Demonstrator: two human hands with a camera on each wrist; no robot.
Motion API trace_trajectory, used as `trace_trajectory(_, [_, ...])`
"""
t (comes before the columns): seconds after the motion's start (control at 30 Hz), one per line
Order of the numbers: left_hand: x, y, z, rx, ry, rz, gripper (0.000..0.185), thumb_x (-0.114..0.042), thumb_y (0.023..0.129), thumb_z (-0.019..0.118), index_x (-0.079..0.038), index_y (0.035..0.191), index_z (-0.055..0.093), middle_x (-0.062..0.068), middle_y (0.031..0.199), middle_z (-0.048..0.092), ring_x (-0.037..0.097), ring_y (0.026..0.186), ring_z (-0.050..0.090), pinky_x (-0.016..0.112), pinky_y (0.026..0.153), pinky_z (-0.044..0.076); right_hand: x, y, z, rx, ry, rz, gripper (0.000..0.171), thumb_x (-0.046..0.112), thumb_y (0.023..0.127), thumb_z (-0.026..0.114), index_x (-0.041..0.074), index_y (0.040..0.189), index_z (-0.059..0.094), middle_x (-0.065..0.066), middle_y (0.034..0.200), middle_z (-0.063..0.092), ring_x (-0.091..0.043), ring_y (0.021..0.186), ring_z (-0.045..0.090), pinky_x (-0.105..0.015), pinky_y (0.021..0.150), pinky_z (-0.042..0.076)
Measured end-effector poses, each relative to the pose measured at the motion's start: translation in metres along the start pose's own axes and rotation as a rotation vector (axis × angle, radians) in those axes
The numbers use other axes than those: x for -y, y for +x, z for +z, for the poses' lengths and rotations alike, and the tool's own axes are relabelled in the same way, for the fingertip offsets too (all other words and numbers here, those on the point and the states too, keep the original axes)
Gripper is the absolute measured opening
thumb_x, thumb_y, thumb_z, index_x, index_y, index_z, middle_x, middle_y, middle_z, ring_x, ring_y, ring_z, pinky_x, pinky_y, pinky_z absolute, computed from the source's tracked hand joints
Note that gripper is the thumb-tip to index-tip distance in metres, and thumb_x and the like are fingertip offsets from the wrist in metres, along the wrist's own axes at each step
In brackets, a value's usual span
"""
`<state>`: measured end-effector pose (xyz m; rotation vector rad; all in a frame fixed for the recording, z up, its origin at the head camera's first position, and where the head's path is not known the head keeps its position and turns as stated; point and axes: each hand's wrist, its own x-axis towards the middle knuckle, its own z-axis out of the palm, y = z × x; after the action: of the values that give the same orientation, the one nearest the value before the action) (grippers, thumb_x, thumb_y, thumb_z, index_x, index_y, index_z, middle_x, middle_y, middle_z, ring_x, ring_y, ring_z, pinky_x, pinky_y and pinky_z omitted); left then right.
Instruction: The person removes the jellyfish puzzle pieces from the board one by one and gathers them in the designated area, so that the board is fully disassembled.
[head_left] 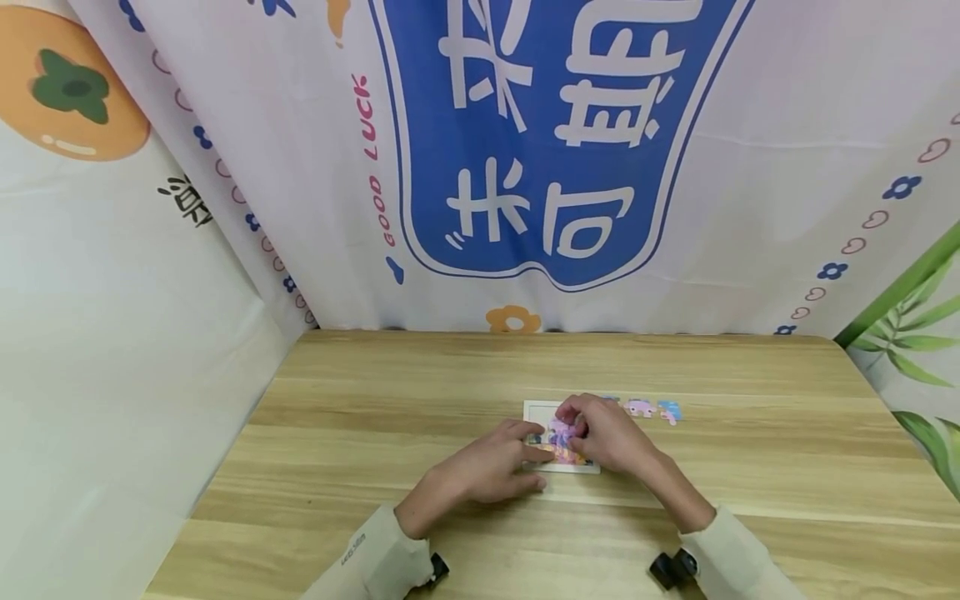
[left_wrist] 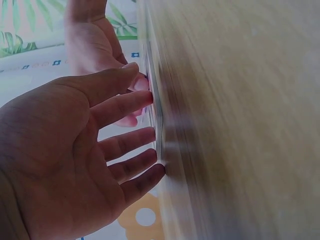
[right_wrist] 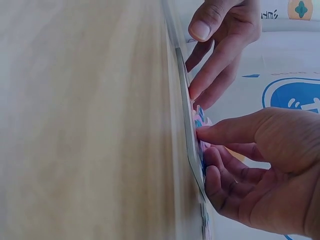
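A shallow rectangular tray with a white rim (head_left: 570,468) lies flat just below and right of the centre of the head view. Colourful flat jigsaw pieces (head_left: 564,452) fill its lower part, while its upper left shows bare backing.

The right hand (head_left: 607,432) comes in from the lower right, thumb and fingers bent close together, seemingly pinching a pink-and-purple jigsaw piece (head_left: 560,427). In the right wrist view, piece edges stand up from the tray near the thumb tip. The left hand (head_left: 495,464), at the tray's left side, has its fingers spread and nearly straight, gripping nothing; fingertips touch the tray and its pieces.

If the right hand presses down before the tabs line up, the piece could ride over its neighbours or bend. A sideways push could unseat the laid pieces, and the tray might slide should the left fingers lift.

To the tray's upper right lie loose pink-and-blue pieces (head_left: 640,407), on a pale wood-grain table (head_left: 360,433). A white printed cloth (head_left: 787,100) hangs behind.
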<state>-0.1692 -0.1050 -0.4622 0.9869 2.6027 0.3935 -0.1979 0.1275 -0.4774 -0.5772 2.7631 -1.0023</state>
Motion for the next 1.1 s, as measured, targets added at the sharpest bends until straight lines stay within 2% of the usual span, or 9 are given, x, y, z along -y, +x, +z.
trace_trajectory(0.47, [-0.0004, -0.0003, 0.0005, 0.005, -0.001, -0.004, 0.044, -0.039, 0.108, 0.066, -0.024, 0.149, 0.066, 0.007, 0.169, 0.045, 0.028, 0.159, 0.039, 0.045, 0.128, 0.04, -0.0024, -0.0005, 0.0033, 0.009, 0.01, 0.009, 0.04, -0.002, 0.087, 0.083, 0.003, 0.126, 0.073, -0.001, 0.104, 0.069, -0.011, 0.09, 0.065, -0.028, 0.081, 0.058])
trace_trajectory(0.63, [-0.0004, -0.0003, 0.0011, 0.006, -0.002, -0.004, 0.044, -0.038, 0.107, 0.067, -0.024, 0.149, 0.066, 0.006, 0.169, 0.045, 0.027, 0.159, 0.039, 0.044, 0.128, 0.041, -0.0028, -0.0028, 0.0022, 0.029, 0.047, -0.033, 0.034, 0.0, 0.093, 0.078, 0.007, 0.126, 0.073, -0.001, 0.103, 0.072, -0.01, 0.09, 0.064, -0.026, 0.079, 0.057])
trace_trajectory(0.83, [0.0, -0.0006, 0.0012, -0.009, 0.001, 0.01, 0.042, -0.037, 0.107, 0.067, -0.023, 0.147, 0.068, 0.006, 0.168, 0.047, 0.027, 0.158, 0.04, 0.043, 0.126, 0.043, -0.0054, -0.0034, 0.0014, 0.043, 0.093, -0.107, 0.027, 0.001, 0.103, 0.065, 0.007, 0.129, 0.07, 0.001, 0.092, 0.072, -0.005, 0.076, 0.061, -0.023, 0.068, 0.052])
trace_trajectory(1.1, [0.0001, -0.0013, 0.0, -0.013, 0.0, 0.005, 0.042, -0.037, 0.107, 0.069, -0.023, 0.147, 0.068, 0.006, 0.168, 0.047, 0.027, 0.158, 0.04, 0.042, 0.128, 0.041, -0.01, -0.0013, 0.0026, 0.016, 0.117, -0.084, 0.024, 0.002, 0.104, 0.063, 0.01, 0.124, 0.073, 0.001, 0.096, 0.075, -0.006, 0.08, 0.064, -0.023, 0.07, 0.053])
